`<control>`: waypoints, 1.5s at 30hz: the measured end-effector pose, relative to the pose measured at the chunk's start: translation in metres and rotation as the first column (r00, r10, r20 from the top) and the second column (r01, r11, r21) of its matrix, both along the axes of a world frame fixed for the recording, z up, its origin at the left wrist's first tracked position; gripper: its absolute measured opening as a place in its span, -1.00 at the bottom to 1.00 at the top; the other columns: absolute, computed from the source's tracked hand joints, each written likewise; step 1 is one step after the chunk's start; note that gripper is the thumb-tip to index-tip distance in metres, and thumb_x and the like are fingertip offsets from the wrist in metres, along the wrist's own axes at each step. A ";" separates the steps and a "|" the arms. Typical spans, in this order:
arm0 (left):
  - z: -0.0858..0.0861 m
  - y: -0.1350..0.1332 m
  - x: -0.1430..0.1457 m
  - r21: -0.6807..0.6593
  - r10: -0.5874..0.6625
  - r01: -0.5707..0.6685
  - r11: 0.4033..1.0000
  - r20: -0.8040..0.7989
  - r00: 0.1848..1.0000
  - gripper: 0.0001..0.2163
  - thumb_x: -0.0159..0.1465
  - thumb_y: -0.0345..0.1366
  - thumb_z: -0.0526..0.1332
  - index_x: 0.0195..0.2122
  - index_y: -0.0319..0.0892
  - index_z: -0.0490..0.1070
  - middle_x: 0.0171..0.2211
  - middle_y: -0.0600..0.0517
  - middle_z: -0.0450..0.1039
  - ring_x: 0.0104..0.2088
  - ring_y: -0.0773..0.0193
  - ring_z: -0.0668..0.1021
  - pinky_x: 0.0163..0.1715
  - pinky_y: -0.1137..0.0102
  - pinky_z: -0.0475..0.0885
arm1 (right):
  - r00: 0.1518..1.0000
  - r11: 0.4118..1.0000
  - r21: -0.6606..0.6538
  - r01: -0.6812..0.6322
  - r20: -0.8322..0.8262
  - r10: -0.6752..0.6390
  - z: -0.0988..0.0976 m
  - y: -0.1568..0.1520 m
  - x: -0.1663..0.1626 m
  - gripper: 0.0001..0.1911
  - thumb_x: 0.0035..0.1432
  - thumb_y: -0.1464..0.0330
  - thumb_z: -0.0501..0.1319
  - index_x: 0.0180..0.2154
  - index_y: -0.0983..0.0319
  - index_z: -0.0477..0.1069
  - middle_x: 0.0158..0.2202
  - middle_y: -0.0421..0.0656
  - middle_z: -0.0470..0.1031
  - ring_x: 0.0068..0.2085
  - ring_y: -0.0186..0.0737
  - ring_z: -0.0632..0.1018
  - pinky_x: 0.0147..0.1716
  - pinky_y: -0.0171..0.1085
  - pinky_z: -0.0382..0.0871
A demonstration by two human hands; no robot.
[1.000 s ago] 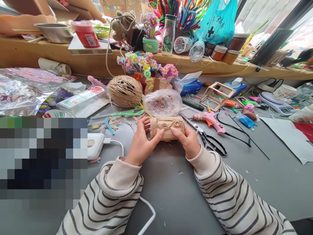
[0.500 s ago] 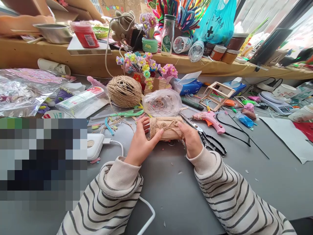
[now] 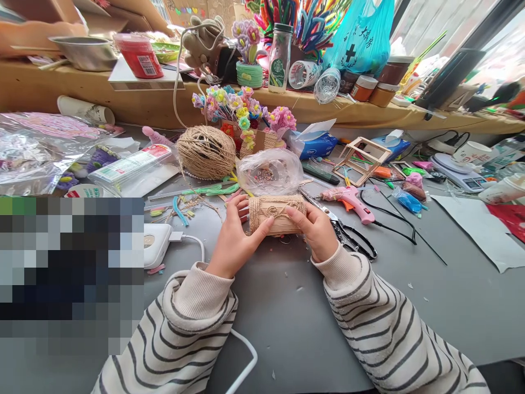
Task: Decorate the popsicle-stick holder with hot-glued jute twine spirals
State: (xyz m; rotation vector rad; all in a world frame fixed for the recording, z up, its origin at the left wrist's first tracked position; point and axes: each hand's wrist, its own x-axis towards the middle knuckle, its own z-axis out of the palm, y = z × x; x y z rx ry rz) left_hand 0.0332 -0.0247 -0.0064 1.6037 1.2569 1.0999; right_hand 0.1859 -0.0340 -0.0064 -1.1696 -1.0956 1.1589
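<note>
twine-wrapped holder (image 3: 275, 214) on its side on grey table (image 3: 287, 306), held between both hands, just in front of clear plastic bag (image 3: 271, 171). left hand (image 3: 233, 241) closed on left end, thumb across front; right hand (image 3: 318, 232) closed on right end, thumb on top edge. probably light, stiff, hollow; rough twine gives good grip, glued coils may shift. best held by ends. scissors (image 3: 346, 232) just right of right hand.

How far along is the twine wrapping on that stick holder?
Done: twine bands both ends of the stick holder, with a knot on its front. In hand: left hand and right hand grip its ends. Left: the middle sticks remain bare; twine ball sits behind.
</note>
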 end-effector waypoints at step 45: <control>0.010 0.006 -0.009 -0.252 0.004 0.073 0.965 0.291 0.957 -0.47 0.01 -0.04 0.18 -0.04 -0.14 0.10 -0.26 -0.01 0.34 -0.18 0.21 0.44 -0.24 0.34 0.35 | 1.000 0.995 0.100 -0.011 0.005 0.011 0.012 0.000 0.007 -0.65 -0.17 0.21 0.27 -0.28 0.21 0.41 -0.30 -0.17 0.51 -0.27 -0.20 0.50 -0.27 -0.25 0.37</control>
